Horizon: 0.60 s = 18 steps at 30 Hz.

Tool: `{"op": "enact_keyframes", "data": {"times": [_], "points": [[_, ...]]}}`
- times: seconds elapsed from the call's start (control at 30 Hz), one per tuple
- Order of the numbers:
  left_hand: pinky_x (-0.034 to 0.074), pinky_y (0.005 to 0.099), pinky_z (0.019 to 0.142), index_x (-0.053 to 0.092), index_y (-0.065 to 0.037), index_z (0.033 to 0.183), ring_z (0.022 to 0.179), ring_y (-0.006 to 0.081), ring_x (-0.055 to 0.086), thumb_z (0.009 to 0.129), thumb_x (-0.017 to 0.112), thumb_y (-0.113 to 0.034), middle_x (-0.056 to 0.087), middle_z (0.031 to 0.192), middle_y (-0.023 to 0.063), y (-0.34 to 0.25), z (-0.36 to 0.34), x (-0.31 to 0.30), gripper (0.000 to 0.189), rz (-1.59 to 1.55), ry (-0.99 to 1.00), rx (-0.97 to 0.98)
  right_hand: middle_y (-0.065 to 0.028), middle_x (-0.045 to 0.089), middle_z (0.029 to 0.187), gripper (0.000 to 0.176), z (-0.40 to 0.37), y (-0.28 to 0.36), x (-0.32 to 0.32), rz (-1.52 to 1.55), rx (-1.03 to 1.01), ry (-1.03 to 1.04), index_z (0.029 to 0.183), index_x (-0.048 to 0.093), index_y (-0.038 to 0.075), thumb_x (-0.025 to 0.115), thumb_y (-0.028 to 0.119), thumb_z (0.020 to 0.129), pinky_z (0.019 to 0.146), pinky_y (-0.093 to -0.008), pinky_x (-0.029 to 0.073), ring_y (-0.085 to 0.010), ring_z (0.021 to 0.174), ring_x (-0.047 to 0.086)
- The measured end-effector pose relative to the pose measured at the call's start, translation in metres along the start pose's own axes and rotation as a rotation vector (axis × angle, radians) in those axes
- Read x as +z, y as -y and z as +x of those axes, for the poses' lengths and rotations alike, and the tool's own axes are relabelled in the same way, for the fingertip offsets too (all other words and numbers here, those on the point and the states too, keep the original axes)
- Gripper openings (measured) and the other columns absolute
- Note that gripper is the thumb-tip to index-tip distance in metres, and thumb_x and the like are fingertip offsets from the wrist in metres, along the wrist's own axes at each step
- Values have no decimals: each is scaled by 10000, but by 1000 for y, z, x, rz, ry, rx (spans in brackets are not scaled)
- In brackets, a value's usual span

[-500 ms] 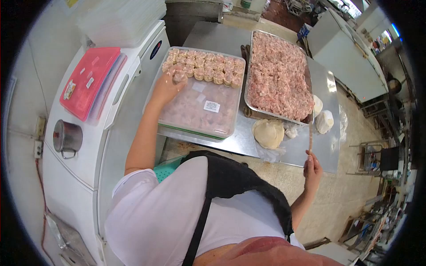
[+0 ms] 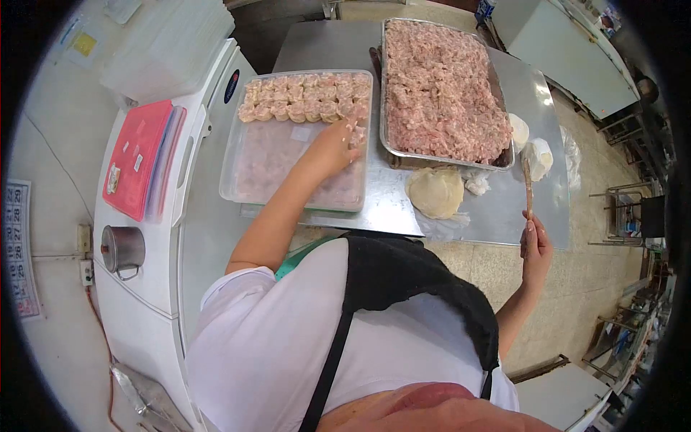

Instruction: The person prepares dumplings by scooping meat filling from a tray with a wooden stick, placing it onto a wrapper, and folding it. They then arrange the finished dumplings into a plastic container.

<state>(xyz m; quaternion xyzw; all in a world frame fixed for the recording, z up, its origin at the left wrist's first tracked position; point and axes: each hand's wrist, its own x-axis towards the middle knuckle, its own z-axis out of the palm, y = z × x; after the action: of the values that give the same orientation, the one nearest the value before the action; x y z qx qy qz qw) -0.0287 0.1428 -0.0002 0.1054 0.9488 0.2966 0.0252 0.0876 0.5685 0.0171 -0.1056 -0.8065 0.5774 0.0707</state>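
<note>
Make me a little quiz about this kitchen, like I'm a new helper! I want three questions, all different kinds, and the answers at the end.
1. True or false: the right hand holds a stick.
2. Fill the gap: the big metal tray is heaped with raw, ground ____.
3. Which hand is over by the rows of dumplings?

Key
1. True.
2. Meat.
3. The left hand.
</note>
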Motion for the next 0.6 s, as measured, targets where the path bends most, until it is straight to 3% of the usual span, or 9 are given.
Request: {"op": "enact_keyframes", "data": {"times": [0.07,0.17,0.27,0.4,0.47,0.5,0.6], "points": [[462,427,893,280,-99,1472,1037,399,580,765,693,-160,581,1133,281,6,-1,8,821,8,-125,80,85,414,654,303,11,-8,-12,0,5,7,1208,618,7,536,187,978,466,-177,267,-4,541,342],[450,416,936,316,-52,1437,1090,399,550,766,664,-73,552,1203,250,-18,1,7,757,32,-109,-118,86,418,659,302,37,-19,-31,-6,17,42,1202,624,9,543,190,974,470,-175,268,-3,549,348],[452,423,923,333,-88,1438,1083,393,556,772,653,-59,552,1208,245,-10,10,23,739,98,-260,-74,85,422,661,306,65,-19,-41,-11,4,97,1200,626,12,552,200,970,475,-174,271,-3,557,355],[456,417,913,341,-126,1442,1057,386,569,775,647,-50,569,1181,241,-21,4,13,738,66,-252,-63,81,429,662,305,102,-20,-46,-1,-31,185,1193,638,30,565,218,964,477,-176,278,-7,563,364],[471,403,889,341,-158,1446,1004,382,586,773,643,-38,583,1156,237,-19,-2,10,748,-85,-205,-241,78,433,662,303,115,-20,-48,-9,-40,219,1188,643,34,570,223,962,477,-178,281,-10,563,366],[489,405,830,337,-159,1450,913,375,608,771,616,-31,625,1042,233,-23,-3,10,745,-88,-251,-287,76,437,663,304,120,-19,-48,-23,-44,245,1186,646,39,577,227,958,477,-180,284,-11,560,369],[496,417,768,337,-169,1452,833,362,624,771,583,-33,646,923,224,-19,5,24,736,-42,-345,-344,71,443,662,307,136,-32,-54,-37,-58,288,1182,651,46,586,238,952,477,-183,289,-14,552,370]]}}
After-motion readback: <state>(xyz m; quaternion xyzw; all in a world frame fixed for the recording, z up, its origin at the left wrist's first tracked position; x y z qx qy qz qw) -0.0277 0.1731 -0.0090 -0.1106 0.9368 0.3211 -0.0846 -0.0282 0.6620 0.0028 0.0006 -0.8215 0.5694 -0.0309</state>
